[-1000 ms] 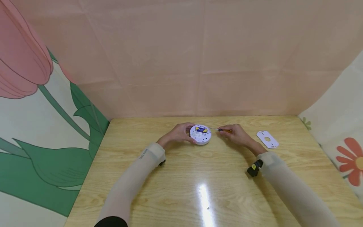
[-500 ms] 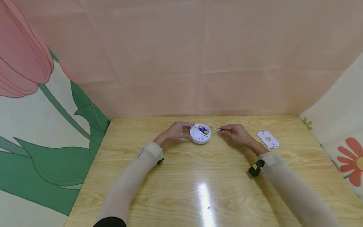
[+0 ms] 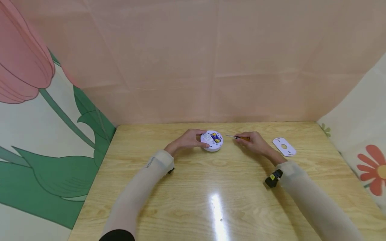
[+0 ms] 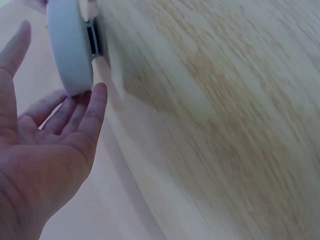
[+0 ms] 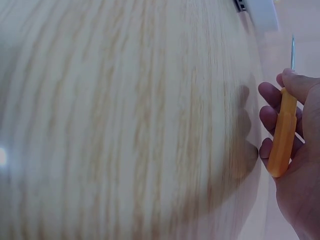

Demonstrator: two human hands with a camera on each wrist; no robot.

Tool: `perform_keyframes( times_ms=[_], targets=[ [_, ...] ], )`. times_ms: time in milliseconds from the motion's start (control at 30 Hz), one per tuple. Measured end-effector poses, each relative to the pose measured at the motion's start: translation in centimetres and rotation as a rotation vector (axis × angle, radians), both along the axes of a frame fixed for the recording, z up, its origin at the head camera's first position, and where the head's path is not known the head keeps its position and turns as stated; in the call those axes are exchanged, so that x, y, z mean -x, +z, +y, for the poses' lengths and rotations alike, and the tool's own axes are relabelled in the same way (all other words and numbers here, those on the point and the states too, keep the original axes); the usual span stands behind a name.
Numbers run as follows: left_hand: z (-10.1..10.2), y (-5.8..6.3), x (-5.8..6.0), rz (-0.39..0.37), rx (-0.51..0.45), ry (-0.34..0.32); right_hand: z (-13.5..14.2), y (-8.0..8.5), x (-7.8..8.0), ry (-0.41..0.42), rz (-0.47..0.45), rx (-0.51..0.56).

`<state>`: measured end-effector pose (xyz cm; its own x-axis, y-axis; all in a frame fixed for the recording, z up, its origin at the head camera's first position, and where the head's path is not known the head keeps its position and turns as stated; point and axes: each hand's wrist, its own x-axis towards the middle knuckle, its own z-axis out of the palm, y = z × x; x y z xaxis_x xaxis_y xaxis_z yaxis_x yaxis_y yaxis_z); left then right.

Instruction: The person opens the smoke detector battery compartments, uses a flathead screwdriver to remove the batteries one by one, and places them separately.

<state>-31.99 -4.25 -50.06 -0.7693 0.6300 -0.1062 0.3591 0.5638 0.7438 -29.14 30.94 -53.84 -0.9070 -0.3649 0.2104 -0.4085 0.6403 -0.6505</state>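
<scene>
A round white smoke detector (image 3: 208, 137) sits on the wooden table, a blue and yellow battery (image 3: 215, 137) showing in its open compartment. My left hand (image 3: 187, 139) holds its left side, thumb over the near edge. In the left wrist view several fingertips touch the rim of the smoke detector (image 4: 70, 47), and the thumb looks apart from it. Right of it, my right hand (image 3: 254, 143) grips a screwdriver (image 5: 283, 131) by its orange handle. The thin metal shaft points left, its tip just short of the detector.
A white mounting plate (image 3: 288, 150) with a round centre hole lies on the table to the right of my right hand. The table (image 3: 181, 204) meets a pinkish wall covering at its far edge. Flower-printed sheets flank both sides.
The smoke detector has turned clockwise and shifted slightly left under my left hand. My thumb now lies over its face. The screwdriver tip has come a little away from the detector's edge.
</scene>
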Motion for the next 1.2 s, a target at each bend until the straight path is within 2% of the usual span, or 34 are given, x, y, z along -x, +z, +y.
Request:
perform_keyframes(
  times_ms=[233,533,800,1200],
  targets=[
    [0.7,-0.4,0.0,0.072,0.001,-0.04,0.0,0.1,0.0,0.008,0.043,-0.006],
    [1.2,-0.6,-0.1,0.068,0.0,-0.029,-0.1,0.2,-0.1,0.003,0.027,-0.009],
    [0.7,-0.7,0.4,0.111,-0.006,-0.044,-0.1,0.2,-0.1,0.011,0.018,0.009],
    [-0.2,-0.4,0.5,0.05,-0.031,-0.051,0.2,0.6,0.0,0.031,-0.005,0.0]
  ],
)
